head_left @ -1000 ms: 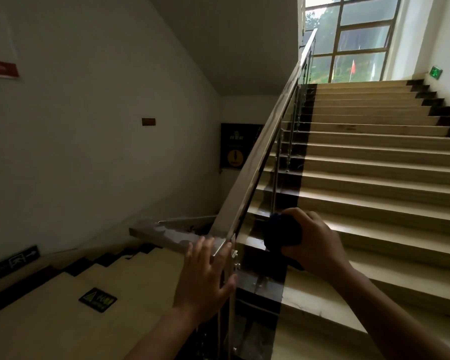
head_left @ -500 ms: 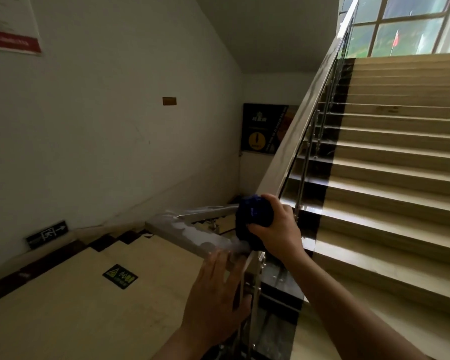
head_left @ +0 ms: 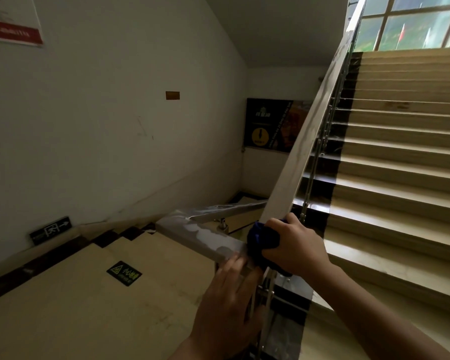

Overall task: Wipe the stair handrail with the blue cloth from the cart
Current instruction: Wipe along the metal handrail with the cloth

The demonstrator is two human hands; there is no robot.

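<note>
Left hand [head_left: 226, 305]: fingers spread, open palm flat against the rail [head_left: 208, 239] end at the post, gripping nothing. Right hand [head_left: 294, 249]: arm reaching in from lower right, fingers clamped on the bunched cloth [head_left: 261, 239], pressing it onto the rail's bend where the rising section starts beside the stairs [head_left: 400, 178].

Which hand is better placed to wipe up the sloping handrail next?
The right hand, probably: it grips the blue cloth at the handrail corner. The left hand holds no cloth.
</note>
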